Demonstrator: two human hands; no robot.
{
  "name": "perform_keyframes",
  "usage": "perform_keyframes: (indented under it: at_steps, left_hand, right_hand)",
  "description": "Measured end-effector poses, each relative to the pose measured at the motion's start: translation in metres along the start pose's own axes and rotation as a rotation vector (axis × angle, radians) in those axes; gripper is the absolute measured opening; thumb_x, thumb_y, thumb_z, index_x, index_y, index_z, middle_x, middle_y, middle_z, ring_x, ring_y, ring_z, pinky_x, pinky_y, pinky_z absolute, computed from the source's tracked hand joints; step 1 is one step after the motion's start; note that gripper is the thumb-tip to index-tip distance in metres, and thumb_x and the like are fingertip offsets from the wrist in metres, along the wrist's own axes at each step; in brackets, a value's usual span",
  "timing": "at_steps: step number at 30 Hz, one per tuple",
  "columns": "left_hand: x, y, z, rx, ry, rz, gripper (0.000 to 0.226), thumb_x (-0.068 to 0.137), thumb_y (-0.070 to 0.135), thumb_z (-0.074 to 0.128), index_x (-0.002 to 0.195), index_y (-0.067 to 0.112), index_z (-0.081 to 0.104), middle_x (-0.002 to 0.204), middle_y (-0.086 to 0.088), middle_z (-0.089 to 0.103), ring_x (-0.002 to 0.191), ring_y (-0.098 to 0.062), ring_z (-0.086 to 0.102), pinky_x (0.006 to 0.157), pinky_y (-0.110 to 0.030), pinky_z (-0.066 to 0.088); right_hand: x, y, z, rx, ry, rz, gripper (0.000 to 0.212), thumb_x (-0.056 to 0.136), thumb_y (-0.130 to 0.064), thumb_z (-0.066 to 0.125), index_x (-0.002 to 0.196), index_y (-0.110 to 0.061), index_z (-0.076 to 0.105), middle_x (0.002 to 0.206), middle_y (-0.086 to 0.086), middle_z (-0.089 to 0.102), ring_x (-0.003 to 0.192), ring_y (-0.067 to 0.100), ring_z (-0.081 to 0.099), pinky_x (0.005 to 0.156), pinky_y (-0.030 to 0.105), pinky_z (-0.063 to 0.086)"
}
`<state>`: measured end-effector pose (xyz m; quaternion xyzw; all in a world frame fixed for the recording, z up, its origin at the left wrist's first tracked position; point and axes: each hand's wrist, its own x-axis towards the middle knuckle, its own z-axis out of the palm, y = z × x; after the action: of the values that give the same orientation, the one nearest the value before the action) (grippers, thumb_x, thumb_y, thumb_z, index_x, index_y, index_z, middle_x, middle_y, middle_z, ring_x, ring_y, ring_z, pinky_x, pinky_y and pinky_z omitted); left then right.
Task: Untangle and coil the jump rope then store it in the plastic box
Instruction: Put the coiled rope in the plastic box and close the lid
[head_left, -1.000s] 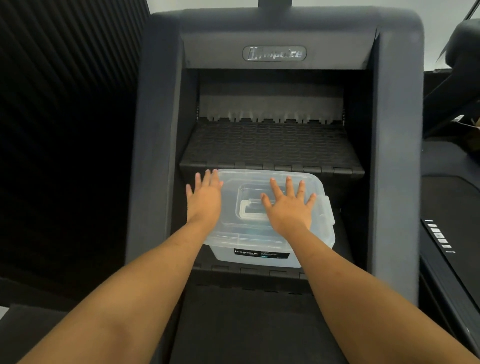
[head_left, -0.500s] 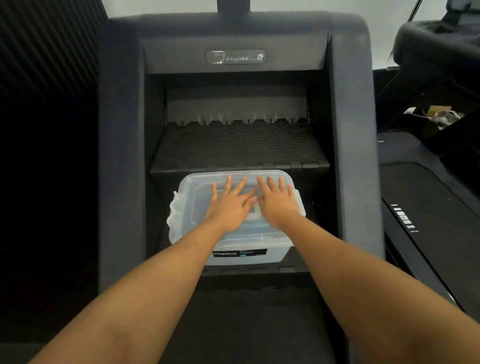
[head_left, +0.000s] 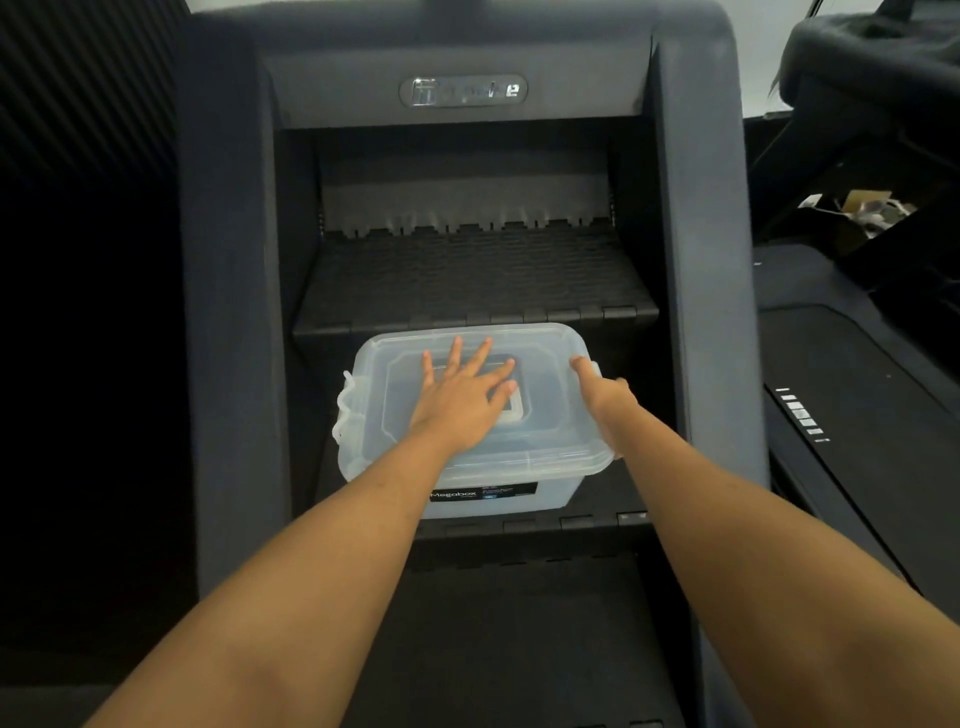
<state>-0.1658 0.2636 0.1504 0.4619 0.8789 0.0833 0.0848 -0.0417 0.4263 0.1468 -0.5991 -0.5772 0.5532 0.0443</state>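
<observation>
Clear plastic box (head_left: 467, 488) on a dark ribbed step (head_left: 524, 525) of a big grey stair machine (head_left: 228, 312), in the middle of the scene, lid (head_left: 545, 415) in place on top. Black label (head_left: 483, 492) with the word "Megabox" on the near wall of the box. White side latch (head_left: 344, 410) visible at the left end of the box.

Left hand (head_left: 462, 397) flat on the lid, palm down, fingers spread wide and pointing far, fingertips near the recessed handle (head_left: 511, 402) in the lid centre, thumb side just over that handle. Nothing gripped by this hand, only pressing or resting on the lid.

Right hand (head_left: 602, 392) at the right end of the lid, thumb on top near the far right corner, other fingers curled down over the right edge and mostly hidden. Cannot tell for sure if closed tight around the edge or the right latch, but touching the rim there.

Both forearms bare, reaching from the near side toward the box.

Jump rope not visible; inside of the box too cloudy to tell.

Another ribbed step (head_left: 467, 275) just beyond the box, higher up. Second dark machine (head_left: 857, 389) at the right, well apart.
</observation>
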Motion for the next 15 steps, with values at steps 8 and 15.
perform_keyframes:
  at_steps: [8, 15]
  left_hand:
    - [-0.001, 0.000, -0.001, -0.002, 0.008, -0.002, 0.053, 0.105, 0.060, 0.012, 0.156, 0.050, 0.023, 0.170, 0.012, -0.001, 0.157, -0.025, -0.013, 0.121, -0.060, -0.015]
    - [0.001, 0.000, 0.002, 0.007, 0.031, 0.010, 0.054, 0.105, 0.060, 0.012, 0.157, 0.049, 0.023, 0.171, 0.010, 0.000, 0.157, -0.025, -0.012, 0.121, -0.059, -0.016]
  right_hand:
    - [0.002, 0.004, 0.004, -0.209, 0.240, -0.158, 0.089, 0.074, -0.082, 0.050, 0.128, -0.012, 0.055, 0.114, 0.013, 0.058, 0.102, 0.032, 0.061, 0.092, 0.052, 0.055]
    - [-0.008, 0.004, 0.000, -0.168, 0.258, -0.339, 0.061, 0.093, -0.056, 0.063, 0.134, -0.012, 0.054, 0.104, 0.006, 0.061, 0.091, 0.024, 0.064, 0.070, 0.036, 0.052]
